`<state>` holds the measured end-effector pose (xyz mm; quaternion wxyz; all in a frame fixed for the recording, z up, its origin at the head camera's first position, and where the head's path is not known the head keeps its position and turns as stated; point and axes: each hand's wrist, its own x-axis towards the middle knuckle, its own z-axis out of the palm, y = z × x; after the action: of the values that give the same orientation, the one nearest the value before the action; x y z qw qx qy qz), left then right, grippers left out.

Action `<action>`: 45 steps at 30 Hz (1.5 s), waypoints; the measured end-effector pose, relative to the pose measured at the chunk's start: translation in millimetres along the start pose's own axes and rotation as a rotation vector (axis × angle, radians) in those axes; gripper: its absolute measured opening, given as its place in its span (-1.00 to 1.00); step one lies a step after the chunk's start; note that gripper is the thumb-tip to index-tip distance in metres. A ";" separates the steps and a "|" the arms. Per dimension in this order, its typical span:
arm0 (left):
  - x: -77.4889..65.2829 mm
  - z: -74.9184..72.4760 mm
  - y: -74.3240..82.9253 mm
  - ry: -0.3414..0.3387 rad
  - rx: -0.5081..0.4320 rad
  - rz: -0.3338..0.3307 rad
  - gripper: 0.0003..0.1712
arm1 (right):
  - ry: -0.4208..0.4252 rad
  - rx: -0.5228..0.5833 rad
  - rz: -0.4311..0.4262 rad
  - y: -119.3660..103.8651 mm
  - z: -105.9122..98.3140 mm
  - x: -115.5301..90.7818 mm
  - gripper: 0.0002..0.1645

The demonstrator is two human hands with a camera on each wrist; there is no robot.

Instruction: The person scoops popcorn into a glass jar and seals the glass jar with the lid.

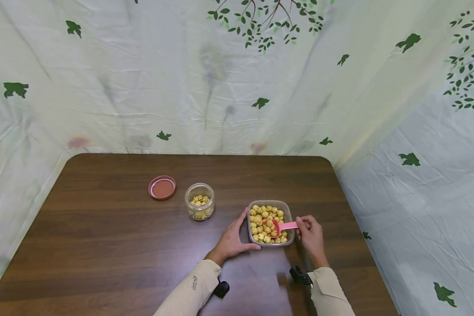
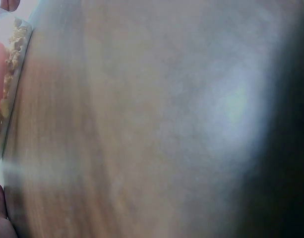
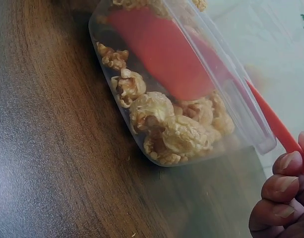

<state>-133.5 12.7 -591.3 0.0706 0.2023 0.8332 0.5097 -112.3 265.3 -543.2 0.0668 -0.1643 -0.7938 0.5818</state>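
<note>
Right hand: thumb and fingers pinch the outer end of the handle of a pink, flat-handled plastic-looking scoop; the hand (image 1: 312,237) is just outside the tub's right wall.
Scoop: its bowl (image 1: 275,228) lies left of the right hand, inside the tub, with popcorn in and around it; probably light and fairly stiff, best held at the handle's end, kept level since round pieces could roll off.
Left hand: thumb and fingers spread fairly straight, the hand (image 1: 234,239) bracing the tub's near-left corner.
Tub: clear, rounded-rectangular plastic container (image 1: 276,245) between the hands; likely light, with thin walls that may flex and slide, so steadying low on the wall looks sound.
Popcorn: round, golden, coated-looking pieces (image 1: 256,219) filling much of the tub; probably very light and brittle.
Jar: clear, round glass-looking jar (image 1: 200,217), open and part-filled with popcorn, beyond and left of the left hand; likely heavier, smooth, best gripped round its body.
Lid: reddish-brown round lid (image 1: 162,188), farther left of the jar.
</note>
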 end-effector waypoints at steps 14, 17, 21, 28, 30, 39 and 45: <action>-0.5 -0.8 1.4 -0.003 -0.002 -0.005 0.36 | 0.045 0.062 0.005 2.9 -4.7 0.1 -0.77; -0.3 -0.8 1.2 -0.006 0.004 -0.008 0.36 | 0.051 0.066 0.011 2.3 -6.1 -0.1 -0.76; 0.0 -0.9 0.9 -0.006 0.004 -0.008 0.36 | 0.055 0.085 0.035 2.3 -7.2 -0.5 -0.75; 0.1 -0.5 0.2 -0.003 0.006 -0.005 0.36 | 0.066 0.128 0.066 5.4 -7.5 0.6 -0.76; 0.4 -0.3 0.0 -0.003 0.007 -0.001 0.35 | 0.066 0.129 0.071 6.4 -7.8 0.8 -0.76; 0.7 0.0 -0.4 -0.004 0.018 0.010 0.36 | 0.077 0.143 0.123 9.4 -9.9 0.4 -0.76; 0.7 0.1 -0.8 -0.003 0.013 0.009 0.35 | 0.084 0.174 0.137 8.8 -10.9 1.9 -0.76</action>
<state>-134.3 12.8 -592.0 0.0682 0.2072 0.8355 0.5043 -109.2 278.1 -548.2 0.0741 -0.2362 -0.7237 0.6442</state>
